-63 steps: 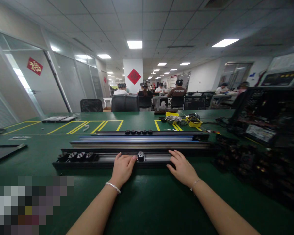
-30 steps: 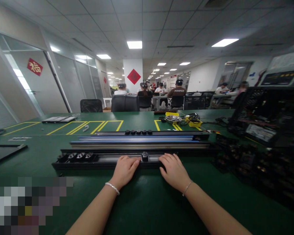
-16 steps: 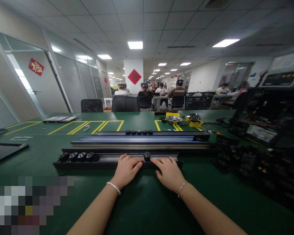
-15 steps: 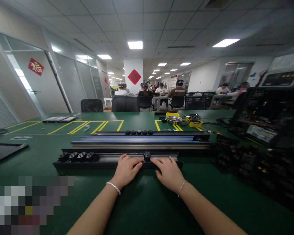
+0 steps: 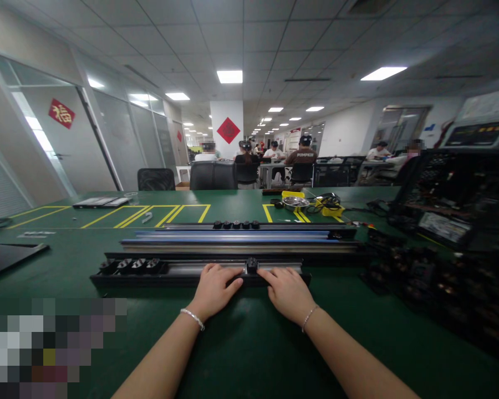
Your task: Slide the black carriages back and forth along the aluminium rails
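My left hand [image 5: 218,286] lies over the front edge of a long black rail [image 5: 208,281] with a grey metallic inner channel. Its index finger points at the left side of a small black block [image 5: 252,265], with a slight gap. From the other side, my right hand [image 5: 290,291] rests on the rail, its index fingertip at the block's right side. Both hands have their fingers stretched out and grip nothing. Several similar black blocks [image 5: 138,266] sit in the left end of the same rail. The block's underside is hidden in the channel.
Behind lie more long rails [image 5: 233,237], one with several black blocks [image 5: 237,224]. A pile of dark parts [image 5: 432,277] covers the right side. Farther back are a metal bowl [image 5: 295,203] and cables [image 5: 326,199]. A black panel [image 5: 10,259] lies left.
The small black block has shifted slightly to the right along the rail. My right hand has moved a little right with it; my left hand is nearly unmoved.
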Demonstrator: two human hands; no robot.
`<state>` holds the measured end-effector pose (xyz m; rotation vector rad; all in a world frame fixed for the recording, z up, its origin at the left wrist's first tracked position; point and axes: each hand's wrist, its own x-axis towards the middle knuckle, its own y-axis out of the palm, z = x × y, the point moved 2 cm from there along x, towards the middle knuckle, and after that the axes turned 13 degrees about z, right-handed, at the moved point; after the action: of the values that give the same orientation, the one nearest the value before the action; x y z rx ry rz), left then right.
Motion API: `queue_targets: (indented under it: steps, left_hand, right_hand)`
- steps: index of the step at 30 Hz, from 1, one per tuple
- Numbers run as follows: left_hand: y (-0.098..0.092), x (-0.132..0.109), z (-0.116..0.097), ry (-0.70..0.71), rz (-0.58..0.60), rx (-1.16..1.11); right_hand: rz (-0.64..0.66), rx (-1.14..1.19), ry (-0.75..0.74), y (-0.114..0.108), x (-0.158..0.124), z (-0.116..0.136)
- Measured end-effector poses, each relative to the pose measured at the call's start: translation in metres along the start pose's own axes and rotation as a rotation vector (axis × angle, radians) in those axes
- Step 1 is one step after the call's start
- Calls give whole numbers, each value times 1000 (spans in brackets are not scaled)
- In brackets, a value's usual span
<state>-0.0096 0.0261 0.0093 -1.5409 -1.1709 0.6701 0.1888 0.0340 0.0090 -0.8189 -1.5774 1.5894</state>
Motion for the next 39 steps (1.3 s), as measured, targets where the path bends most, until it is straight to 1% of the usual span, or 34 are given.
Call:
queue_targets:
  steps: [23,32,39]
  left_hand:
    - [2,1,1,1,-16,21]
    - [3,2,2,-4,-22,22]
    - [2,1,1,-6,-12,33]
  right_hand:
    - [-20,-22,-13,1,-1,-4]
    - [0,-9,23,1,0,-7]
    - [-11,-3,21,1,-1,-9]
